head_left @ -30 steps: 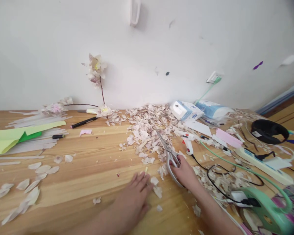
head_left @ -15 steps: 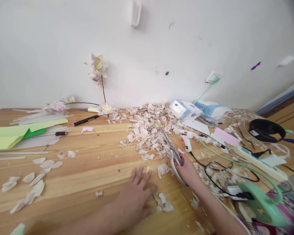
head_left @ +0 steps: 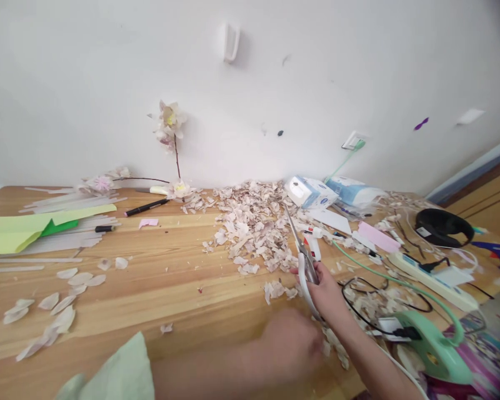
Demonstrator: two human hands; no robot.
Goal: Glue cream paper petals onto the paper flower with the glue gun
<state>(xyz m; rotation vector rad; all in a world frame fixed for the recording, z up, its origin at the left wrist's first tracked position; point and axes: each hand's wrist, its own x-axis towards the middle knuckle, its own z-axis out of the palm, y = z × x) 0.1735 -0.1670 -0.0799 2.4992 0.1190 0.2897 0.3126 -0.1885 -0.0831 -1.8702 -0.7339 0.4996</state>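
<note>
My right hand [head_left: 327,291] grips the white handles of a pair of scissors [head_left: 303,253], whose closed blades point away toward a big heap of cut paper scraps [head_left: 254,222] on the wooden table [head_left: 170,289]. My left hand [head_left: 291,347] sits close to me, just left of the right wrist, over a few loose scraps [head_left: 335,344]; it is smeared by motion and its fingers cannot be made out. A pale green sleeve [head_left: 120,369] shows at the bottom edge.
Paper flowers on stems [head_left: 171,125] lean on the wall. Green paper sheets [head_left: 20,230], white strips, a black marker [head_left: 145,207] and cut petals [head_left: 62,294] lie left. On the right are a glue gun [head_left: 314,244], tissue packs [head_left: 312,191], a power strip [head_left: 431,275], cables, and a green tape holder [head_left: 435,344].
My left hand has drawn back from flat on the table toward me and to the right. The right hand with the scissors has lifted a little, and the camera view has shifted.
</note>
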